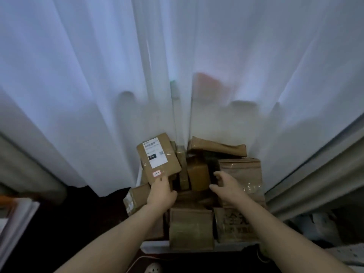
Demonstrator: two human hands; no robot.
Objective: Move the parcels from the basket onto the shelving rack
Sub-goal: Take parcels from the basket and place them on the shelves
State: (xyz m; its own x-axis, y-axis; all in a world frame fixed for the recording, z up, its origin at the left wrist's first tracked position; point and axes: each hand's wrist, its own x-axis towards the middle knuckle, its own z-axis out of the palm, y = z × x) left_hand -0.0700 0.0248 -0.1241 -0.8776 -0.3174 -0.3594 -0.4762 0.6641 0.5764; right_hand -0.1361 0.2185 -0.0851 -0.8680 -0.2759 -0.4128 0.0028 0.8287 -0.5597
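A white basket [155,246] on the floor is piled with several brown cardboard parcels. My left hand [161,191] grips the near edge of a flat parcel with a white shipping label [158,157] and holds it tilted up above the left of the pile. My right hand [226,186] reaches into the middle of the pile with fingers spread and loosely curved, beside a small box [198,175] and in front of a large brown paper parcel [244,174]. It holds nothing. The shelving rack is out of view.
White curtains [98,85] hang right behind the basket. A grey ledge or frame [323,178] runs along the right, and a pale object [17,219] stands at the left edge. The floor is dark; a shoe [153,267] shows at the bottom.
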